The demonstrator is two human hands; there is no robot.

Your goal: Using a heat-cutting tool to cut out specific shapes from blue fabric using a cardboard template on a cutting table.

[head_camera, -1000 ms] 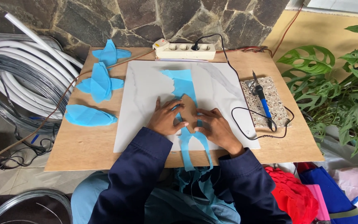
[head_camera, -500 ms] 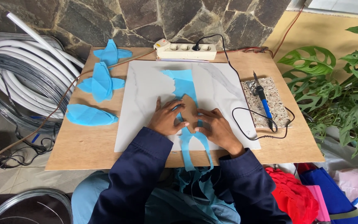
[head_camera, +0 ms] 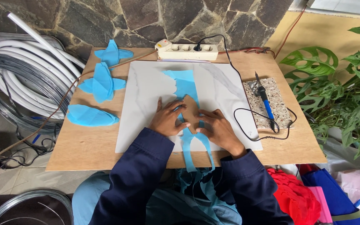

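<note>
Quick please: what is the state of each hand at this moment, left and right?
Left hand: open, fingers pressing the brown cardboard template onto the blue fabric strip.
Right hand: open, flat on the same template and fabric, gripping nothing.

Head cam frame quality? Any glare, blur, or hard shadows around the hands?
Head view: soft, even daylight, no hard shadows; the marble slab is bright but shows no glare; left hand, right hand and the brown template between them look sharp, no motion blur; slight wide-angle bowing at the table edges; the plant at right stays in focus.
</note>
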